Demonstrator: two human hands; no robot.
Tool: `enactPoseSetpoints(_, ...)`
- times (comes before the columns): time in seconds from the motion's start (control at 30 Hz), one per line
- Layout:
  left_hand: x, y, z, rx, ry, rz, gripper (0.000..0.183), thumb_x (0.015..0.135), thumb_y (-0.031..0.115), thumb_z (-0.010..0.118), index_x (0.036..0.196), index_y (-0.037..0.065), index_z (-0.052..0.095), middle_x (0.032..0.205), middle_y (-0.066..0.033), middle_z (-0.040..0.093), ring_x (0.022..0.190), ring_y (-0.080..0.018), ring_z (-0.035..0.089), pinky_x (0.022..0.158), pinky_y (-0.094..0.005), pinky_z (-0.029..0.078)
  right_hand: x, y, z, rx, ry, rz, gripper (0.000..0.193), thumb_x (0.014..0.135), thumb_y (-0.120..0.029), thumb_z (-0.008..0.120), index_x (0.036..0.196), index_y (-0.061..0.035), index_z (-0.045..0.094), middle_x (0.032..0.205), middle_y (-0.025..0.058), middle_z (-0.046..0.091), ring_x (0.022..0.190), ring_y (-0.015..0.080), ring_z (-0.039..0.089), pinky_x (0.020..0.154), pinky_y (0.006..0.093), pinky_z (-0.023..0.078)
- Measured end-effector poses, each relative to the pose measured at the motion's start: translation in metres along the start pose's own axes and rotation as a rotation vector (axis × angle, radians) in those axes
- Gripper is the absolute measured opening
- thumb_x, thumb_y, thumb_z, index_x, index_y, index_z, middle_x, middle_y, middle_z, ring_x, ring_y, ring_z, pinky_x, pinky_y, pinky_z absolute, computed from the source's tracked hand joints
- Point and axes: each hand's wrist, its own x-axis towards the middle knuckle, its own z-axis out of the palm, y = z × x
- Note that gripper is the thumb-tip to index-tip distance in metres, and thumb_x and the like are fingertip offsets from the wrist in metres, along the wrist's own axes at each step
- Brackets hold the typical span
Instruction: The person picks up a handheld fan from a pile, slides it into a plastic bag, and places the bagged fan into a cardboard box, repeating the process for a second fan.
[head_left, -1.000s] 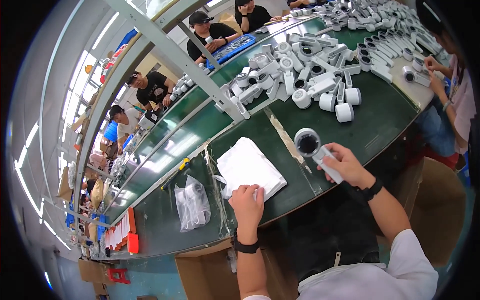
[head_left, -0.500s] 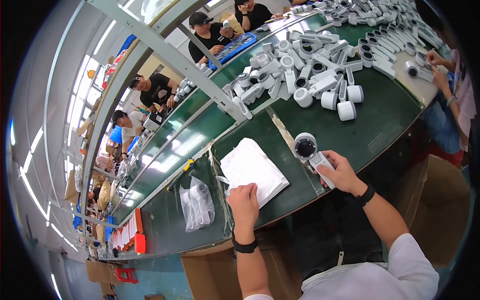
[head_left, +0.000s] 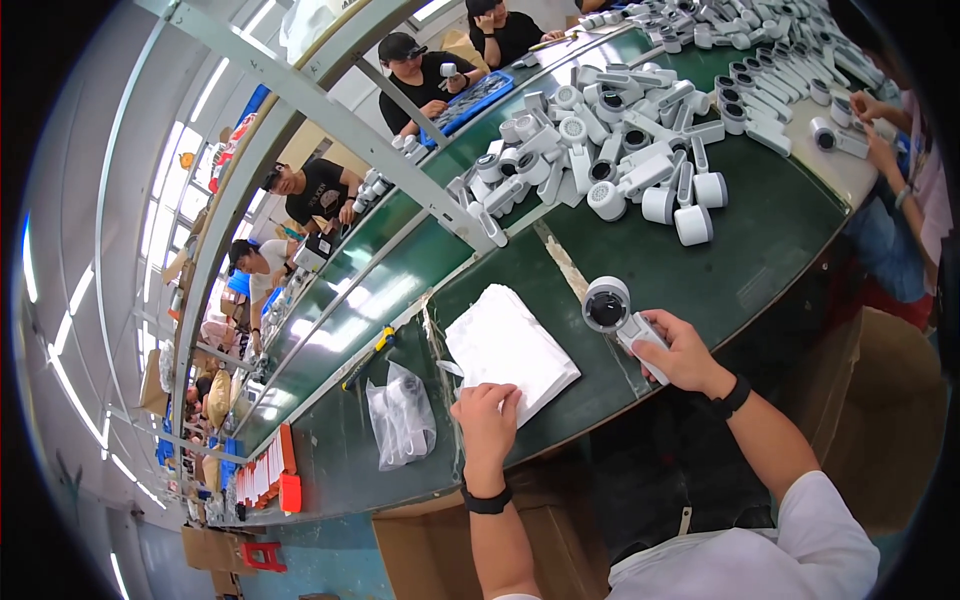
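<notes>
In my right hand [head_left: 680, 352] is a white handheld fan-like device [head_left: 618, 310], closed around its handle. The round head has a dark ring-shaped opening and points up and left, just above the green table. My left hand [head_left: 487, 422] rests at the near left corner of a stack of thin white plastic bags [head_left: 512, 345], its fingertips pinched together on the edge. A small flap sticks out of the stack's left side. Left of that hand lies a clear plastic bag [head_left: 402, 418] with white devices inside.
A big heap of similar white devices [head_left: 600, 140] covers the far side of the table [head_left: 740, 270]. A yellow-and-black cutter [head_left: 370, 355] lies behind the clear bag. Metal shelf posts [head_left: 370, 130] stand at the far left. Cardboard boxes [head_left: 870, 400] sit below the edge. Co-workers [head_left: 315, 190] sit across.
My left hand has slid slightly toward me along the stack's edge, its fingers drawing together. The device in my right hand has tilted a little. The view has shifted slightly.
</notes>
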Motion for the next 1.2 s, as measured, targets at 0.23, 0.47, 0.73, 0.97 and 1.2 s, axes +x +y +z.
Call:
enactPoseSetpoints(0.23,0.007,0.000,0.007,-0.153,0.112,-0.048,0.009,0.082,0.010,0.068,0.089,0.005,0.071,0.083,-0.0136,0.067,0.078,-0.0340,0.059,0.070,-0.0410,0.046,-0.001,0.000,0.000,0.002,0.004,-0.002,0.044,0.090,-0.013,0.065,0.126,0.0042,0.047,0.093,0.0068,0.062,0.065,0.0099,0.059,0.057,0.0263,0.049)
enactPoseSetpoints(0.47,0.008,-0.002,0.007,-0.176,0.100,-0.084,0.018,0.081,0.008,0.069,0.098,0.002,0.070,0.083,-0.0141,0.067,0.080,-0.0310,0.062,0.072,-0.0380,0.048,-0.001,-0.001,0.001,0.012,-0.004,0.005,0.042,0.090,-0.012,0.064,0.126,0.0035,0.048,0.094,0.0062,0.061,0.066,0.0095,0.059,0.058,0.0259,0.049)
enactPoseSetpoints(0.73,0.011,-0.003,0.002,-0.092,0.098,-0.003,0.017,0.082,0.007,0.069,0.099,0.001,0.070,0.082,-0.0146,0.067,0.081,-0.0306,0.063,0.072,-0.0366,0.049,0.001,0.003,-0.001,-0.014,-0.019,-0.006,0.043,0.091,-0.013,0.063,0.127,0.0019,0.046,0.096,0.0082,0.064,0.066,0.0107,0.060,0.058,0.0254,0.050)
enactPoseSetpoints(0.97,0.011,0.000,0.001,-0.234,0.145,-0.169,0.015,0.086,0.009,0.066,0.099,0.002,0.071,0.088,-0.0161,0.069,0.082,-0.0284,0.065,0.072,-0.0349,0.049,0.001,0.005,-0.001,-0.022,-0.021,-0.021,0.043,0.091,-0.012,0.064,0.127,0.0022,0.046,0.095,0.0083,0.064,0.066,0.0109,0.060,0.059,0.0255,0.050)
enactPoseSetpoints(1.2,0.010,0.004,0.003,-0.380,0.166,-0.222,0.018,0.086,0.013,0.070,0.101,0.002,0.071,0.090,-0.0118,0.071,0.077,-0.0168,0.064,0.071,-0.0274,0.048,-0.003,-0.002,0.003,0.033,0.014,0.005,0.048,0.083,-0.012,0.072,0.124,0.0037,0.050,0.096,0.0069,0.064,0.070,0.0101,0.061,0.062,0.0262,0.050)
